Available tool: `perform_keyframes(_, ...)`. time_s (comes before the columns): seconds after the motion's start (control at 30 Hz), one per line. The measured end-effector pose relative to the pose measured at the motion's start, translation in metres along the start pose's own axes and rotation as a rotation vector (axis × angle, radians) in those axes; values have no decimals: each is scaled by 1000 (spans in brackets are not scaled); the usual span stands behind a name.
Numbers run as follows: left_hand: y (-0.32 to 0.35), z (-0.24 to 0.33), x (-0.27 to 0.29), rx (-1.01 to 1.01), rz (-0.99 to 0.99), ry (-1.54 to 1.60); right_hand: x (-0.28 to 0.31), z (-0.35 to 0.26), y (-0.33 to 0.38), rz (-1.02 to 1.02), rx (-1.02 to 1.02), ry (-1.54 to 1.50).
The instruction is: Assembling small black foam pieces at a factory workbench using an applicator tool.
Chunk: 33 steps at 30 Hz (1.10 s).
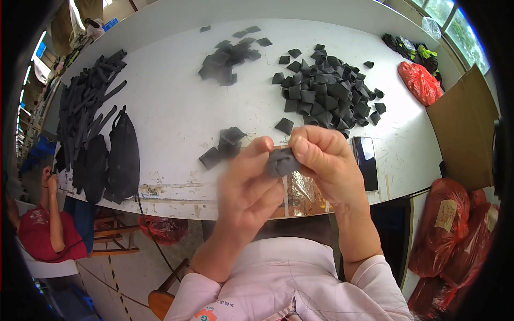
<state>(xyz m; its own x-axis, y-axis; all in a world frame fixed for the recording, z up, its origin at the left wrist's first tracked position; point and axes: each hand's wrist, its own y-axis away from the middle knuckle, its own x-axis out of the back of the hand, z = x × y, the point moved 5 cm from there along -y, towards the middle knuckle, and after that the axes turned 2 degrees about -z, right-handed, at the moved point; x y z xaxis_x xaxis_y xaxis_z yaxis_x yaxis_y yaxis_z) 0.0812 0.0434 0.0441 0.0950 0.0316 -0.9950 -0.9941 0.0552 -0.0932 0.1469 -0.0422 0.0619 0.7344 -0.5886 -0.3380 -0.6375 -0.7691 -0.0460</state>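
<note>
Item: one small dark grey fabric piece point(282, 163), held above the near edge of a white table point(166, 117). Its upper right is pinched between thumb and forefinger of the right hand point(327, 159); its left side is met by the curled left hand point(247, 190), whose exact grip cannot be told through blur. Beyond, a heap of similar pieces point(326, 93) is spread; a black phone point(365, 163) is laid beside the right hand.

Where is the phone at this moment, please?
In the head view, the phone lies on the table, right of centre, beside the right hand and below the large dark pile.
</note>
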Motion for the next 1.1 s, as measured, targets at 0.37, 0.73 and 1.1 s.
perform_keyframes(0.37,4,15,9,-576,309,-1200,20,23,-5,92,87,336)
perform_keyframes(0.73,-1,18,-14,-698,15,-1763,-5,-8,23,221,769,1143)
perform_keyframes(1.1,-3,12,-19,-727,-9,-1822,8,14,16,203,733,1088)
